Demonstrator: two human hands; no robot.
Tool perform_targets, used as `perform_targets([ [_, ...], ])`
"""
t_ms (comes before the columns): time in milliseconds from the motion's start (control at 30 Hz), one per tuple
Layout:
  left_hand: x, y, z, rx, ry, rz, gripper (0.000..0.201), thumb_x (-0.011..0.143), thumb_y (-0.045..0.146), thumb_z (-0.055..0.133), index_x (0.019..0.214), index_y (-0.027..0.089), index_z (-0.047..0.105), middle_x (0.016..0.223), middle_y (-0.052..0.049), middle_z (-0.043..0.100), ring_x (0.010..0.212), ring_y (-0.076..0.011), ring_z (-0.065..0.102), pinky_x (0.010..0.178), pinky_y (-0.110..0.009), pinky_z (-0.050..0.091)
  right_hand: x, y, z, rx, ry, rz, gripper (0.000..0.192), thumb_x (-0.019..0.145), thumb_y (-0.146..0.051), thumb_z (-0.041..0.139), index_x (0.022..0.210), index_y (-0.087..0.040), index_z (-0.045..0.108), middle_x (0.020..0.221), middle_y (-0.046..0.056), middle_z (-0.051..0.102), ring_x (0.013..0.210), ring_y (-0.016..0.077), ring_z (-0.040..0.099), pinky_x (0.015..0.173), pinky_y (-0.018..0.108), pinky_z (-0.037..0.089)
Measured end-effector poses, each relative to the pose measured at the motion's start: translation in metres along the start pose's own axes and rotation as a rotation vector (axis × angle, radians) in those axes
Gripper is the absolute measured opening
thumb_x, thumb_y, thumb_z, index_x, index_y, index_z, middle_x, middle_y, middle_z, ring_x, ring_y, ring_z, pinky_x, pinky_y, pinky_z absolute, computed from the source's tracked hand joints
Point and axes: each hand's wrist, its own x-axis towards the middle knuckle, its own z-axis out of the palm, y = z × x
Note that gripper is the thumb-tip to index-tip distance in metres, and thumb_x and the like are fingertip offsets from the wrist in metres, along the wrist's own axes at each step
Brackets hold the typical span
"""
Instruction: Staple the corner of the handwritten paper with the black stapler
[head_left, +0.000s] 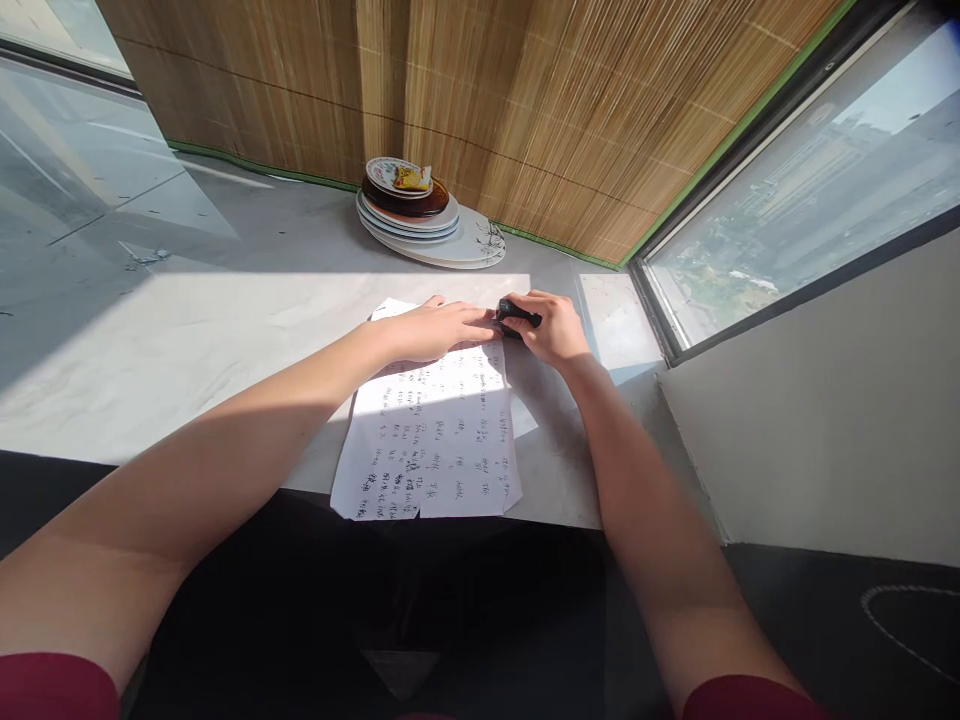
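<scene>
Sheets of white paper (450, 450) covered in handwriting lie on the pale marble-like surface, the near edge at the front rim. My left hand (435, 328) rests flat across the upper part of the paper, fingers stretched out to the right. At the paper's upper right edge my right hand (553, 325) grips a small black stapler (517, 315). Its jaws meet the paper's edge close to my left fingertips. Whether the stapler is pressed down on the sheets, I cannot tell.
Stacked plates (409, 235) with a small yellow packet (412, 178) on top stand at the back, before a bamboo blind (465, 100). A window (810, 200) and a white wall (825, 400) border the right. Sunlight crosses the countertop (247, 340).
</scene>
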Motion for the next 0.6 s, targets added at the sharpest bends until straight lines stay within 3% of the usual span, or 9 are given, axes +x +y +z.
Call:
perform_targets([
  [167, -0.004, -0.003, 0.001, -0.022, 0.028, -0.076, 0.053, 0.088, 0.023, 0.064, 0.135, 0.044, 0.078, 0.156, 0.001, 0.065, 0.143, -0.0381, 0.052, 0.119, -0.059, 0.044, 0.002, 0.001, 0.004, -0.086, -0.043, -0.001, 0.023, 0.097, -0.031, 0.064, 0.113, -0.033, 0.08, 0.101, 0.006, 0.074, 0.106, 0.0322, 0.064, 0.091, 0.046, 0.047],
  [433, -0.002, -0.004, -0.001, 0.03, -0.068, -0.071, 0.067, 0.084, 0.019, 0.059, 0.144, 0.046, 0.074, 0.165, 0.003, 0.057, 0.146, -0.04, 0.048, 0.12, -0.063, 0.043, 0.001, -0.019, 0.014, -0.294, -0.1, 0.024, 0.018, 0.101, -0.022, 0.059, 0.1, -0.028, 0.076, 0.107, 0.011, 0.075, 0.111, 0.0353, 0.057, 0.093, 0.048, 0.04],
  [600, -0.005, -0.012, 0.001, 0.052, -0.05, -0.091, 0.066, 0.088, 0.018, 0.058, 0.145, 0.05, 0.073, 0.166, 0.003, 0.057, 0.149, -0.0388, 0.048, 0.124, -0.063, 0.038, -0.004, -0.003, 0.01, -0.231, -0.005, 0.044, 0.032, 0.097, -0.026, 0.065, 0.128, -0.031, 0.074, 0.121, 0.01, 0.077, 0.115, 0.0355, 0.061, 0.094, 0.049, 0.047],
])
